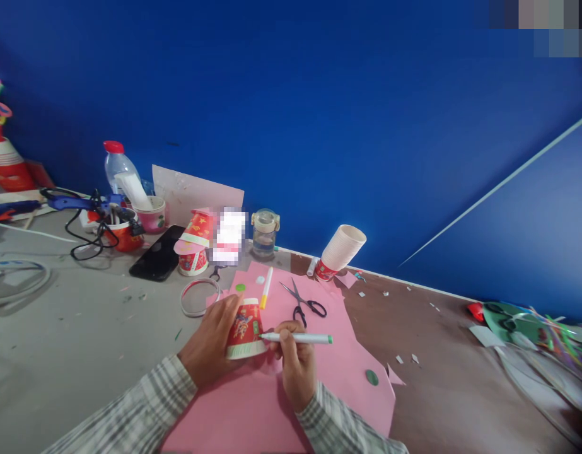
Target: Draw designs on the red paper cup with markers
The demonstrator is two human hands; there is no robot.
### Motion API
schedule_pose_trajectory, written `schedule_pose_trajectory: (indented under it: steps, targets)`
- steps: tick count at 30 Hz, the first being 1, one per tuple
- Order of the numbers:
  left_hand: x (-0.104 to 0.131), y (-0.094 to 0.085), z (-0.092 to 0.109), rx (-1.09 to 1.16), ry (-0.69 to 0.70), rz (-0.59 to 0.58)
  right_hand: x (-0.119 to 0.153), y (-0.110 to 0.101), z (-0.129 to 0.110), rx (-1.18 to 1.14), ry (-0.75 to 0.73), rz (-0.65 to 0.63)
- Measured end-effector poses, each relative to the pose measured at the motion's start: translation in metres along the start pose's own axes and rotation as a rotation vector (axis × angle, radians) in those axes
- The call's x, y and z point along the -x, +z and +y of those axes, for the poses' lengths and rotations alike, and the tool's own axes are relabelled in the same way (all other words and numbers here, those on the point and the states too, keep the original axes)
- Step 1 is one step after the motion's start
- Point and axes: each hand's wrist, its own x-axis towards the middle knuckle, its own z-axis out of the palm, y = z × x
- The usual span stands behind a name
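Observation:
My left hand (211,343) is wrapped round a red paper cup (247,325), which it holds tilted over the pink paper (340,394). The cup has a printed figure on it and green strokes along its pale band. In my right hand (296,369) is a white marker (302,338) with green ends, pinched between thumb and fingers. Its green tip touches or nearly touches the right side of the cup. Beyond the hands, black-handled scissors (304,302) lie partly spread on the paper, beside a yellow-and-white marker (267,288).
A stack of paper cups (343,249) leans at the back, right of a lidded jar (265,234). Further left are a decorated red cup piece (195,243), a black phone (159,253) and a corded blue glue gun (77,202). Craft scraps (527,334) pile at the right.

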Motion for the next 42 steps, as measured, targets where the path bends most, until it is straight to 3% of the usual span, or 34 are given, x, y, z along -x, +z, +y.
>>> schedule_pose_trajectory:
  steps: [23,42]
  targets:
    - [0.001,0.001,-0.002,-0.004,-0.011,-0.024,0.004,-0.004,0.004,-0.112,0.073,-0.059]
    - [0.001,0.002,-0.003,0.005,-0.010,-0.040,0.006,-0.004,-0.001,-0.001,-0.030,-0.129]
